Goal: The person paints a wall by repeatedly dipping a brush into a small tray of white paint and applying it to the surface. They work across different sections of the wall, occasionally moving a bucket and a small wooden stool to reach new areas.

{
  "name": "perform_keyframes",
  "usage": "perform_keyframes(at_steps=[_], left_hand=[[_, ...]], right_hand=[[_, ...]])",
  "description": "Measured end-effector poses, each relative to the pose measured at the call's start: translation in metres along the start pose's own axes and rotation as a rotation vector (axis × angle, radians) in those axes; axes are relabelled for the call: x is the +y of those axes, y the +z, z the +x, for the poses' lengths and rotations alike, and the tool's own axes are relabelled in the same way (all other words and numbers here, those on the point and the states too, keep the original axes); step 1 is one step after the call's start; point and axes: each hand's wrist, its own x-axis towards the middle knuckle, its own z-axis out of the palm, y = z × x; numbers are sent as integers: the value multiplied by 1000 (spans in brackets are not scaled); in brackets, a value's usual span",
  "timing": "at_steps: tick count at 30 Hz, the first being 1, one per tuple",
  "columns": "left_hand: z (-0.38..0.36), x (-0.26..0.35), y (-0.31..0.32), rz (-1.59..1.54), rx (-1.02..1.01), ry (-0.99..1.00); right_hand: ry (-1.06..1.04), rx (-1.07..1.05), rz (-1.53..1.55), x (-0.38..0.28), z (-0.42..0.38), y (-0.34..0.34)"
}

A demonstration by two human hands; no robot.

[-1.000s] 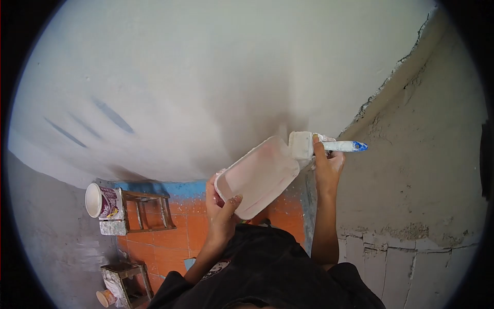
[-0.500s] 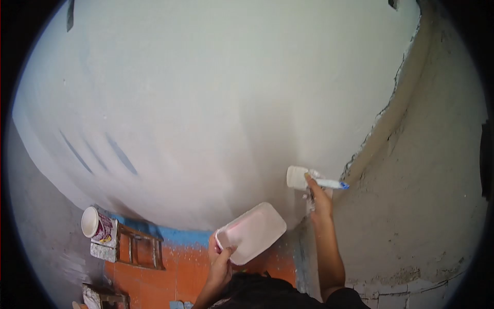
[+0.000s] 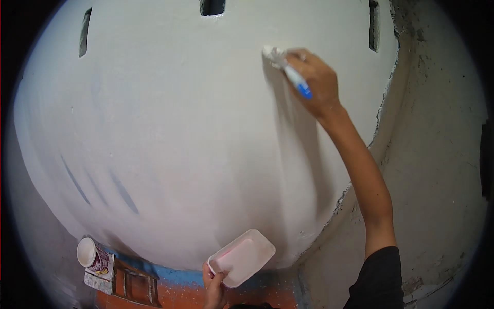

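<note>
My right hand point(image 3: 314, 80) is closed around a paint brush point(image 3: 297, 81) with a white and blue handle. The brush's white-coated bristles are at the pale wall point(image 3: 195, 129), high up. Low in the view, my left hand point(image 3: 214, 286) grips a shallow white tray point(image 3: 249, 259) by its near left corner, thumb over the rim. Whitish paint coats the inside of the tray, with pink showing along its left edge.
A white bucket point(image 3: 95, 256) with a purple label stands on a paint-spattered wooden ladder point(image 3: 136, 283) at lower left. The floor point(image 3: 180, 296) is orange. Rough grey plaster point(image 3: 427, 170) lies right of a jagged edge. Slots open in the upper wall.
My right hand has risen with the brush from beside the tray to high on the wall. The view has tilted upward, showing more wall openings. The tray remains in my left hand.
</note>
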Motion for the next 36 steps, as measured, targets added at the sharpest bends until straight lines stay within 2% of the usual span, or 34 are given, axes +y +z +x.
perform_keyframes(at_steps=[2, 4, 6, 8, 11, 12, 16, 20, 22, 24, 25, 27, 30, 31, 32, 33, 34, 35, 36], left_hand=[[3, 2, -3, -8, 10, 7], [8, 4, -11, -16, 14, -8], [11, 7, -17, -12, 29, -22], [13, 9, -24, 1, 48, -33], [29, -14, -64, 101, 21, -7], [31, -12, -64, 105, 15, -21], [26, 12, -48, 47, 4, -54], [29, 14, -54, 17, 12, -52], [29, 17, -57, 3, 25, -69], [31, 17, -63, -6, 23, -65], [32, 15, -70, -5, 15, -56], [40, 3, -91, 43, -6, -51], [56, -20, -127, 150, -37, -43], [58, -21, -130, 148, -46, -33], [60, -21, -132, 148, -53, -25], [54, -5, -115, 110, -19, -55], [40, 22, -85, 71, 14, -85], [33, 37, -68, 32, 48, -115], [37, 32, -73, 55, 30, -108]], right_hand=[[-80, -60, -131, -10, -29, 16], [-163, -117, -138, -45, -78, 21], [-154, -309, -79, -82, -130, 17], [-73, -604, 75, -109, -155, 4], [48, -441, 313, -89, -118, 1], [81, -397, 282, -72, -90, 3], [97, -11, 64, -10, 24, 11], [-5, -17, -139, -16, 19, 27], [-87, -74, -205, -52, -35, 33], [-172, -95, -94, -86, -103, 41], [-168, -137, -9, -108, -130, 38], [-124, -459, 101, -140, -167, 25], [-35, -455, 341, -111, -139, 22], [59, -509, 282, -91, -113, 23], [48, -358, 418, -58, -86, 27], [347, -375, 622, -36, -49, 22], [361, -374, 371, -15, -10, 19], [350, -277, 283, 0, 26, 14], [171, -115, 136, 18, 53, 18]])
